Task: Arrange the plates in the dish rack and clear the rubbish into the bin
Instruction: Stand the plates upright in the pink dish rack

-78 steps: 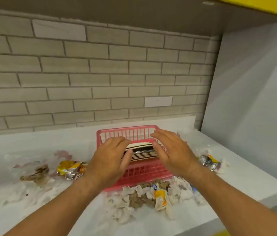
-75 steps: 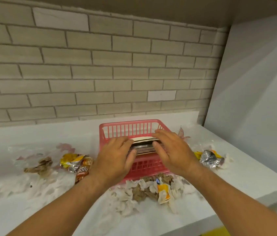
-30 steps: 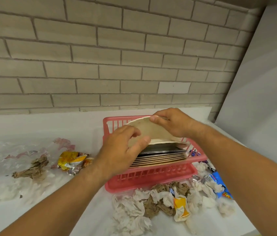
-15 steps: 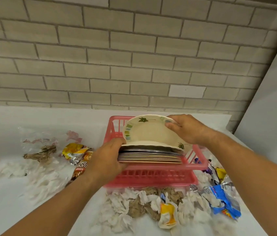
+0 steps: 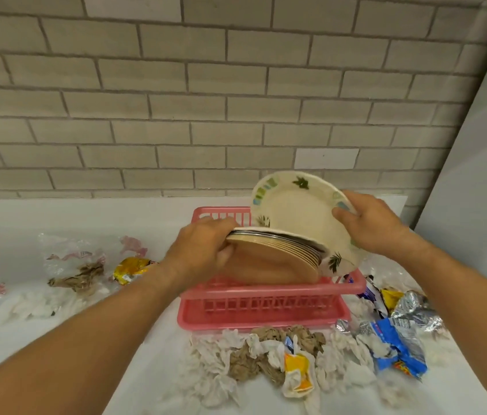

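My left hand [image 5: 203, 250] is curled round the left edge of a stack of tan round plates [image 5: 272, 262], fingers over its upper rim, holding the stack tipped up on edge inside the pink slotted plastic dish rack [image 5: 266, 301]. My right hand [image 5: 370, 226] pinches the right rim of a cream round plate with green leaf prints [image 5: 293, 217]. That plate stands tilted just behind the stack, its lower edge down by the rack's right rim.

I judge the step in hand to be parting the cream plate from the rest and standing it at the back of the rack. To do that well, I would brace the stack firmly with the left hand so it cannot fan out or drop flat. I would seat the cream plate's lower edge on the rack floor before freeing its rim. I would also lean it on the back wall, not on the loose stack.

The heap of crumpled white tissue and brown paper [image 5: 266, 357] lies against the rack's front on the white desk [image 5: 56, 214], so the rack should not be shoved.

The plates hide the rack floor, so I cannot tell whether it has slots. The stack's count is unclear, and some rims look darker, perhaps metal. My right fingertips are behind the plate. No bin is in view.
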`<state>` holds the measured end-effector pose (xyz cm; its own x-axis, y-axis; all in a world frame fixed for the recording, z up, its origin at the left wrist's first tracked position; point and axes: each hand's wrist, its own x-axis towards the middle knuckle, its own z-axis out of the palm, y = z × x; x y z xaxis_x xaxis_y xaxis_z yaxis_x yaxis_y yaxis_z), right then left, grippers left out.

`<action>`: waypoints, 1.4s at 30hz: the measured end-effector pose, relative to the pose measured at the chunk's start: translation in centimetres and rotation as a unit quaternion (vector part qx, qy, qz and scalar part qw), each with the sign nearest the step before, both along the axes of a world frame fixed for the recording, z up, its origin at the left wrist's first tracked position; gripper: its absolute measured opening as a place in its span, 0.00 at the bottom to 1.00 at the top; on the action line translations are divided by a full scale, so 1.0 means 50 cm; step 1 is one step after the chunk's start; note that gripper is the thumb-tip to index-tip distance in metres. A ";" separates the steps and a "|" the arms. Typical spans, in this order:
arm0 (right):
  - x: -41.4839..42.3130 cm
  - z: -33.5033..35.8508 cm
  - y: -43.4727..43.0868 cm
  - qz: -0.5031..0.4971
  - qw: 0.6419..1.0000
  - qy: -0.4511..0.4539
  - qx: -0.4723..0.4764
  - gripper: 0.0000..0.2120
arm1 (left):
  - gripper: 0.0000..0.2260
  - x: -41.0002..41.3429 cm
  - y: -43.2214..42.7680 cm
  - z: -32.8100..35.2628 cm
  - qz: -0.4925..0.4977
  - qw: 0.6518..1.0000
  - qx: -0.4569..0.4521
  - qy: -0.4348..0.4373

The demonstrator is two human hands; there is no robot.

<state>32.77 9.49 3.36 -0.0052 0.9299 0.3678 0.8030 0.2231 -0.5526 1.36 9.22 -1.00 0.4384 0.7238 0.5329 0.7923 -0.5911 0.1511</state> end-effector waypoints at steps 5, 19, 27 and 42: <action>0.008 0.015 -0.004 -0.060 0.995 0.075 0.042 0.10 | 0.08 -0.005 0.052 0.107 -0.038 0.994 0.072 0.077; -0.039 -0.064 -0.013 -0.146 0.987 0.062 0.001 0.15 | 0.13 -0.051 0.112 0.211 -0.123 0.904 0.205 0.356; -0.063 -0.074 -0.007 -0.157 0.985 0.065 -0.024 0.16 | 0.19 -0.070 0.134 0.137 -0.111 0.915 0.134 0.365; -0.049 0.027 -0.001 -0.172 0.983 0.045 0.055 0.15 | 0.26 -0.113 0.118 0.097 -0.148 0.969 -0.060 0.190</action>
